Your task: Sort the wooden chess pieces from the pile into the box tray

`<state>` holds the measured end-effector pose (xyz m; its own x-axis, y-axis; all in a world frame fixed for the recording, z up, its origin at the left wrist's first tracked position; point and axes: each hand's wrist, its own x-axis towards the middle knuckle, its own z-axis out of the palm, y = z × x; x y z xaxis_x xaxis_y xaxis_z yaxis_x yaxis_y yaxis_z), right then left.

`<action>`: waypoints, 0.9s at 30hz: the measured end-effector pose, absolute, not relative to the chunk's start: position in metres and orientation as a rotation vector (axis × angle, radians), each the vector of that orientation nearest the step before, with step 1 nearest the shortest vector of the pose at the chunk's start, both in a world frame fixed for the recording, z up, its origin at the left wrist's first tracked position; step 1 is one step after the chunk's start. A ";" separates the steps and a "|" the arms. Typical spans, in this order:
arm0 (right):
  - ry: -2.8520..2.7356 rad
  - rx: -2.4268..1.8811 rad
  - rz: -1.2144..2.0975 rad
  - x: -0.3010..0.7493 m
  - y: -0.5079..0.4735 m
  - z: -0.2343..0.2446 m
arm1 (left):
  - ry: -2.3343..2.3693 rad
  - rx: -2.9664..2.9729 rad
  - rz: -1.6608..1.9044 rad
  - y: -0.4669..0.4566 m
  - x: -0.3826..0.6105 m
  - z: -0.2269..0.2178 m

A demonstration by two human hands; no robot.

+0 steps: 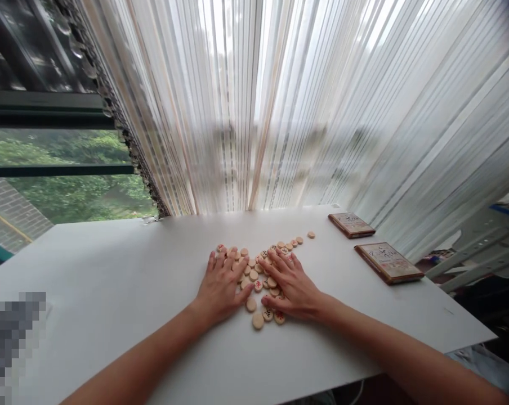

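Observation:
Many round wooden Chinese chess pieces (253, 275) lie in a loose heap on the white table (111, 292). Some show red or black characters; others are blank side up. My left hand (223, 287) rests palm down over the heap's left side, fingers spread. On the right side my right hand (292, 287) lies flat over more pieces, its fingers also apart. Pieces under both palms are hidden. Near me, between the wrists, sits a blank piece (258, 321). A short line of pieces runs out toward the back right, ending at a lone piece (311, 235).
Two flat brown boxes with printed lids, a farther box (351, 224) and a nearer box (388, 262), lie at the table's right. A striped sheer curtain (237, 112) hangs along the back edge. A pixelated patch covers the lower left corner.

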<state>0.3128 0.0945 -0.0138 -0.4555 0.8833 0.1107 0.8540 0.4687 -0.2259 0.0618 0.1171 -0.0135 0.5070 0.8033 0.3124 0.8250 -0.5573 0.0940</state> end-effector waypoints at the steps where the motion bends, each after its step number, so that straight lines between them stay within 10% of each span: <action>1: -2.517 -1.485 0.206 0.306 0.096 -0.013 | -1.465 -2.659 -0.499 0.119 0.059 -0.013; 27: -2.395 -1.538 0.124 0.303 0.139 -0.027 | -1.817 -2.475 -0.461 0.140 0.051 -0.017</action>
